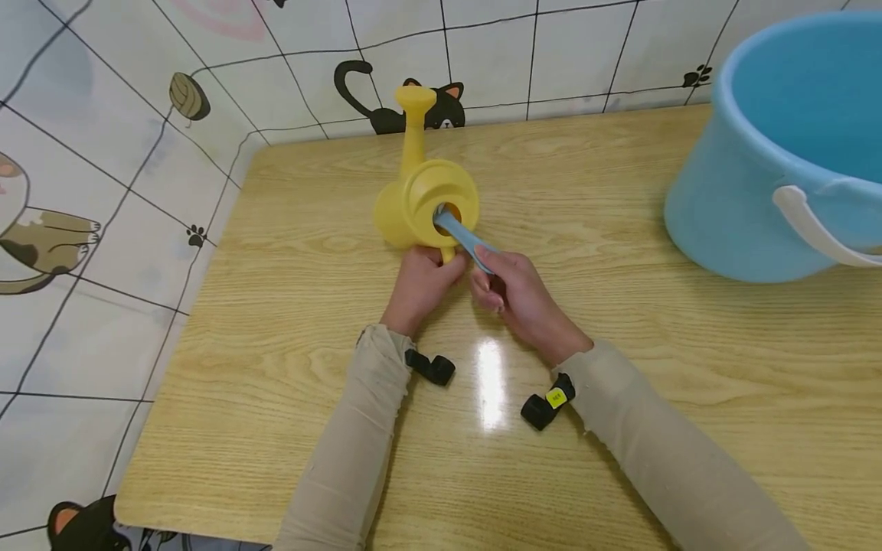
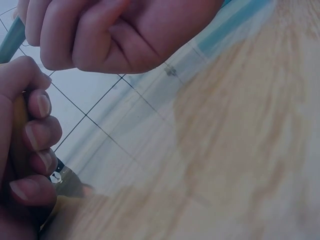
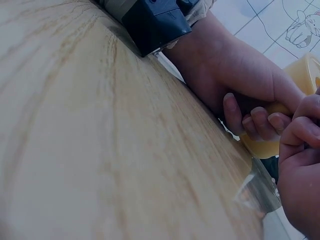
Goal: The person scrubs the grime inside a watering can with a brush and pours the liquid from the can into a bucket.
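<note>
Between right fingers [image 1: 498,262], blue-handled tool [image 1: 464,238], angled into yellow watering can [image 1: 417,193]

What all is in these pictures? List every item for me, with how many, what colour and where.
Watering can: one, yellow, on the table
Tool: one, light blue handle, tip inside the can's opening
Bucket: one, blue with white handle, at the right
Table: one, wood-coloured, underneath
Tiled walls: two, white with cat drawings, behind and left
Wrist cameras: two, black, one per wrist
Sleeves: two, beige, on the forearms
Left hand: one, bare, gripping the can's handle
Right hand: one, bare, holding the tool
</note>
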`<state>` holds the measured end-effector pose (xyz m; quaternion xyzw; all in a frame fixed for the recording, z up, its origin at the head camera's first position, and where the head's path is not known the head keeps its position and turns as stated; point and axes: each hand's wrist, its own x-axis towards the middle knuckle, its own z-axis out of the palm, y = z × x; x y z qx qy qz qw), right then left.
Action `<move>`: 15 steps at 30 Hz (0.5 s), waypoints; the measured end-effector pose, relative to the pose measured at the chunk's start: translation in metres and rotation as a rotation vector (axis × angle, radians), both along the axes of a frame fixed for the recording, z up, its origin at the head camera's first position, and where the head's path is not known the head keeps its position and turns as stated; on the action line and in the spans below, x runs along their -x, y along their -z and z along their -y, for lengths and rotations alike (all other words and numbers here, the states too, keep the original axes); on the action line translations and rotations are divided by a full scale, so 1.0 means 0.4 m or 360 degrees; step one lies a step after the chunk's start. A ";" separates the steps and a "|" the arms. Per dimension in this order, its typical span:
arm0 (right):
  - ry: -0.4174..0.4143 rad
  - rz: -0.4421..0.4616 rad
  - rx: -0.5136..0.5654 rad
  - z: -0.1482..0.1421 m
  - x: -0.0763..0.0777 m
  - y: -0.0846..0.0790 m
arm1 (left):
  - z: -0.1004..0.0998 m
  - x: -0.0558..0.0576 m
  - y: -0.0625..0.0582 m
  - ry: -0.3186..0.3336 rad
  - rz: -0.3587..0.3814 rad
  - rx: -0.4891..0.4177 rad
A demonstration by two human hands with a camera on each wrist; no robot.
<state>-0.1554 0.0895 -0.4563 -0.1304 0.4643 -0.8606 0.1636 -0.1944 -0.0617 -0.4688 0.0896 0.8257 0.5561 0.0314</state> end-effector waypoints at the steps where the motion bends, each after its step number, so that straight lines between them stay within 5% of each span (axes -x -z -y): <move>1: 0.0002 -0.0001 0.0001 0.001 0.001 0.000 | 0.000 0.000 -0.002 0.0000 0.0005 0.0000; 15: 0.0037 -0.0006 0.0060 -0.002 0.001 -0.002 | -0.003 0.001 0.001 -0.0068 -0.0040 0.0002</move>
